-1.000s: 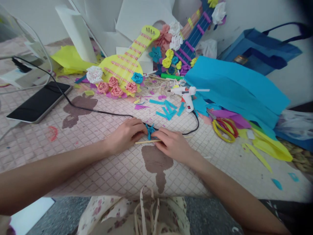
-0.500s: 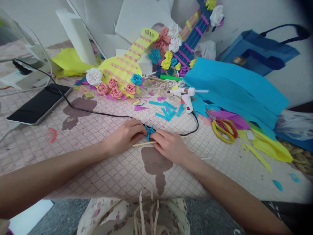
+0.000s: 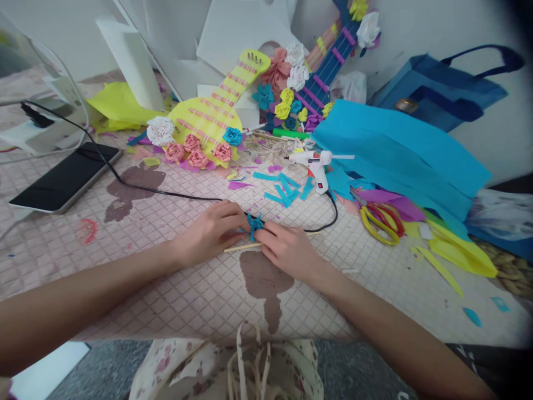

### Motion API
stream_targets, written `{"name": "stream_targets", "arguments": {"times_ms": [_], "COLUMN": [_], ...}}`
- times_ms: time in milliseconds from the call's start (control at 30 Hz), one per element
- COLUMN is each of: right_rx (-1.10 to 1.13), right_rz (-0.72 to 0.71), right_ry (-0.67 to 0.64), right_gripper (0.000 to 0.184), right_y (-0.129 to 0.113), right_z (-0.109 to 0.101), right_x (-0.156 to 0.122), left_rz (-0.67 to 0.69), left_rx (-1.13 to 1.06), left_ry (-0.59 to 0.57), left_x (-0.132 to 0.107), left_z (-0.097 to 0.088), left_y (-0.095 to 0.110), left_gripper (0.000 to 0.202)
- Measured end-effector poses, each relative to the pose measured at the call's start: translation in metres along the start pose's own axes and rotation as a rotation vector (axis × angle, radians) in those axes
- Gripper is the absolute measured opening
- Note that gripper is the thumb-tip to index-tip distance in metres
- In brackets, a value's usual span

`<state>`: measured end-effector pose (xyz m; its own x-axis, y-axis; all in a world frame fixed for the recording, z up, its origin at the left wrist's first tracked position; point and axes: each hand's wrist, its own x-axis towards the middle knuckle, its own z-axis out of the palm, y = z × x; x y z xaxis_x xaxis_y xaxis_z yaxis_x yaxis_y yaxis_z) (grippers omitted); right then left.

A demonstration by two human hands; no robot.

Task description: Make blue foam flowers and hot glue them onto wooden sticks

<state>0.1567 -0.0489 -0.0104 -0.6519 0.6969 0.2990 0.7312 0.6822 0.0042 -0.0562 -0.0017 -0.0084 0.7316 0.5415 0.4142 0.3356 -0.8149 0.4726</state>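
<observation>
A small blue paper flower (image 3: pixel 254 223) sits between my two hands, low over the table. My left hand (image 3: pixel 216 230) pinches its left side, and the fingers of my right hand (image 3: pixel 287 247) are closed on its right side. Under my hands lies a thin wooden stick (image 3: pixel 241 247), partly covered by the right fingers. The black cord (image 3: pixel 179 194) passes just behind the flower to a white glue gun (image 3: pixel 318 166), which rests on the table. Short blue paper strips (image 3: pixel 285 189) are scattered in front of the glue gun.
Behind stands a yellow paper guitar (image 3: pixel 212 111) with paper roses, near a blue one (image 3: pixel 328 72). Blue sheets (image 3: pixel 400 144) and scissors (image 3: pixel 381 222) lie right. A phone (image 3: pixel 66 175) lies left, by a power strip (image 3: pixel 41 130). A blue bag (image 3: pixel 441 89) stands at the back right.
My fingers have shifted slightly around the blue paper flower, and it has turned a little. The left fingers are spread a bit lower. Everything else stays in place.
</observation>
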Motion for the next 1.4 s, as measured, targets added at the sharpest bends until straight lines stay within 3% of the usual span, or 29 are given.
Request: {"name": "stream_targets", "arguments": {"times_ms": [333,933,1400], "right_rx": [0.035,0.036,0.063], "right_rz": [-0.015,-0.003,-0.010], "right_ry": [0.011,-0.001,0.013], "right_gripper": [0.014,0.016,0.015], "right_y": [0.000,0.001,0.000], "right_z": [0.001,0.000,0.000], "right_x": [-0.001,-0.002,-0.002], "left_rz": [0.203,0.235,0.263], "left_rx": [0.220,0.249,0.339], "left_ry": [-0.024,-0.012,-0.078], "left_x": [0.004,0.003,0.004], "left_z": [0.002,-0.001,-0.003], "left_y": [0.001,0.007,0.011], "left_gripper": [0.010,0.020,0.028]}}
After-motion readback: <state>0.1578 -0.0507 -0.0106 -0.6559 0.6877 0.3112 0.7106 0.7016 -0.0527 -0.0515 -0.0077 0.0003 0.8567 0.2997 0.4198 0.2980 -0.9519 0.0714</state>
